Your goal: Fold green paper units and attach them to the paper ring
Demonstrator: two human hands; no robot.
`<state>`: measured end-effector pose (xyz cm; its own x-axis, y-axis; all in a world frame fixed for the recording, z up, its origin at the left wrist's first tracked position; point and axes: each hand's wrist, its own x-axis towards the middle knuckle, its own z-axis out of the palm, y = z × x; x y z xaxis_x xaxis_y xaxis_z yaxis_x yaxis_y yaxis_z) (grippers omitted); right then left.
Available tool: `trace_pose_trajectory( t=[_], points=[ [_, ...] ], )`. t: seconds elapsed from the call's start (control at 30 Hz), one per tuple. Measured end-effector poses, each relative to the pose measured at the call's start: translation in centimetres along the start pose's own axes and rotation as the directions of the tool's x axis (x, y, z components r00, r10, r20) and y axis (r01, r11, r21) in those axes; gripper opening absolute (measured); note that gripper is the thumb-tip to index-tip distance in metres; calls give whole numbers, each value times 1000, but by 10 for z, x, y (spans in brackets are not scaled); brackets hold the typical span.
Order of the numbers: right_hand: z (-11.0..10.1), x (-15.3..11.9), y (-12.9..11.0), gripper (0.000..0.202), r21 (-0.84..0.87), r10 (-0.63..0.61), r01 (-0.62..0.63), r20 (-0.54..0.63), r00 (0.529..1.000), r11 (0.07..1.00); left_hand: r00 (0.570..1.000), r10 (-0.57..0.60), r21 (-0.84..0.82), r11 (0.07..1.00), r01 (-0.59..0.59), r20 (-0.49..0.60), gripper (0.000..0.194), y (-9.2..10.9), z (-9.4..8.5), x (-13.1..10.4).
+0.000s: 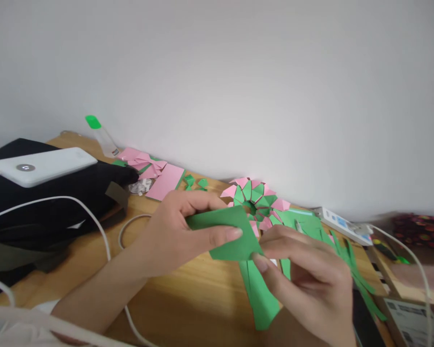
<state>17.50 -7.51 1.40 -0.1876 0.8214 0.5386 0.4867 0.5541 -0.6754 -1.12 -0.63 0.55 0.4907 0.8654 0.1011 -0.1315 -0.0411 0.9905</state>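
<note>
You had the green paper piece (235, 251) in both hands, raised above the bench (191, 289): your left hand (188, 236) gripped it with the thumb flat across its face, and your right hand (307, 274) pinched its lower right corner. The ring of pink and green folded paper (248, 192) lay beyond, its points fanned round a central opening, so that part looked largely assembled; whether it was complete, you could not tell. The piece in your grasp looked mostly flat, its folding probably hardly begun, though your fingers hid some of it. The long green piece (262, 301) lay partly behind your right hand, thin green strips (361, 274) lay loose at the right, and the pink sheet (168, 183) at the left seemed unworked.
</note>
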Motion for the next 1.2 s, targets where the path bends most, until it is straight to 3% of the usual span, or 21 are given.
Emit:
trace_pose_trajectory(
  t=[0.23, 0.5, 0.67, 0.8, 0.93, 1.1, 1.2],
  points=[
    [-5, -4, 2, 18, -26, 7, -7, -36, 999, 1000, 983, 95, -49, 993, -104, -160, 7, 5, -1, 0],
    [-6, -5, 0, 16, -37, 3, -6, -59, 998, 999, 962, 178, -22, 982, -186, -208, 10, 2, -2, -1],
    [-7, -5, 0, 18, -30, -14, 12, -57, 998, 999, 940, 257, 56, 966, -251, -223, 13, -4, 0, -2],
    [-6, -4, -1, 19, -26, -24, 22, -66, 998, 999, 895, 355, 170, 933, -318, -270, 17, -5, 2, -6],
    [-6, -5, -3, 20, 4, -34, 35, -82, 996, 999, 868, 443, 276, 883, -379, -226, 15, -4, 2, -10],
    [-14, -5, -2, 15, -40, 38, -35, 63, 997, 999, 857, 499, 440, 804, -400, -132, 12, -3, -1, -11],
    [-16, -4, -1, 7, -148, 99, -84, 95, 991, 985, 875, 483, 525, 755, -394, -37, 12, -3, 0, -8]
  ],
)
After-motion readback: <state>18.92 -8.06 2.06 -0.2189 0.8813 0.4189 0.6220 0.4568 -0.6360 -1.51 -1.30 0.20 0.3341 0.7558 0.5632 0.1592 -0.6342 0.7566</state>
